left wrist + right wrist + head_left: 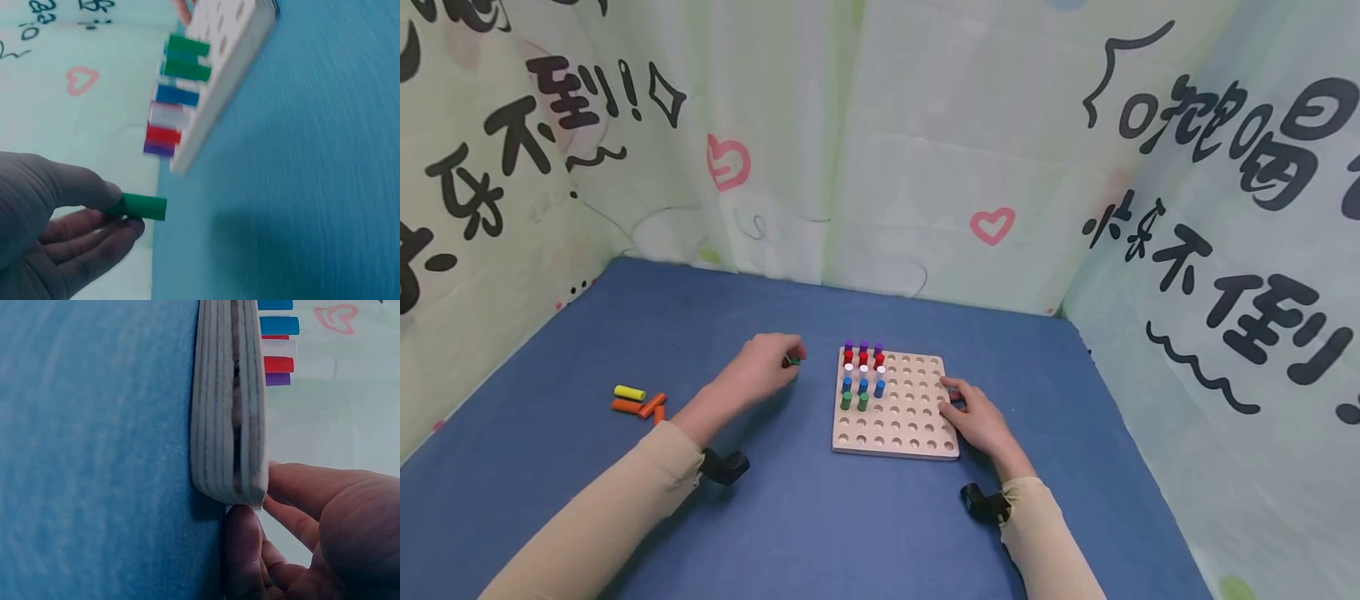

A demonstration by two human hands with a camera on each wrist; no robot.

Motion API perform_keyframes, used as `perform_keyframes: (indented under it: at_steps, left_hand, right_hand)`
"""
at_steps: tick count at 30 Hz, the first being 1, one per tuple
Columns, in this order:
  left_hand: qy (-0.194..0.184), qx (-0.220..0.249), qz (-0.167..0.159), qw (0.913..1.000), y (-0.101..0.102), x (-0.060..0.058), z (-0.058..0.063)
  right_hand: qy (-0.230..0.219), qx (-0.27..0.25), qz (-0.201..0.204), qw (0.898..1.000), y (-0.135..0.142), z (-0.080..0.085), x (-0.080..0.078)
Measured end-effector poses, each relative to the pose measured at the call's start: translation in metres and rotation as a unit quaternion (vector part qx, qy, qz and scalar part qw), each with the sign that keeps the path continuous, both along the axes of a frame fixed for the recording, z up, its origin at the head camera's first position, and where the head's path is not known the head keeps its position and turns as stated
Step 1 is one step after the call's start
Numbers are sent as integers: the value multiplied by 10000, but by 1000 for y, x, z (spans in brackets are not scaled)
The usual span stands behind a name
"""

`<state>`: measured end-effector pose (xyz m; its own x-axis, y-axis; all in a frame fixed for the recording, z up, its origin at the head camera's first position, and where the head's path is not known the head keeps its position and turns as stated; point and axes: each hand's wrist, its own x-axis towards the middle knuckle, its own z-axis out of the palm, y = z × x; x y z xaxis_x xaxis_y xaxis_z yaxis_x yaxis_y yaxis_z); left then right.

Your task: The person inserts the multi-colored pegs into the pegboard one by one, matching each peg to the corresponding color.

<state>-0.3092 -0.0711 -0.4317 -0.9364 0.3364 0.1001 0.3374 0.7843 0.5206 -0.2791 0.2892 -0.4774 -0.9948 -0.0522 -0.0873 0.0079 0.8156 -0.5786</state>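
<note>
In the head view my left hand (763,367) is raised over the cloth, left of a wooden pegboard (917,408). It pinches a green peg (147,206) between thumb and fingertips, one end sticking out in the left wrist view. My right hand (976,417) holds the board's right edge, its thumb (244,540) against the side. Upright in the board's left columns stand rows of purple pegs (863,345), red pegs (863,359), white pegs (863,369) and blue pegs (862,386), three each. Two green pegs (862,402) fill the row nearer me.
Left of my left forearm, a yellow peg (629,392) and several orange pegs (627,406) lie loose on the blue cloth (805,517). Printed curtains (910,167) enclose the back and sides. A black wrist camera (726,467) sits on each wrist.
</note>
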Motion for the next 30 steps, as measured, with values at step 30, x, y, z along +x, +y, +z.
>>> perform_keyframes:
  at_steps: [30]
  left_hand:
    - [670,327,-1534,9853,100,15,-12]
  right_hand:
    - [34,11,-59,10000,2,1,0]
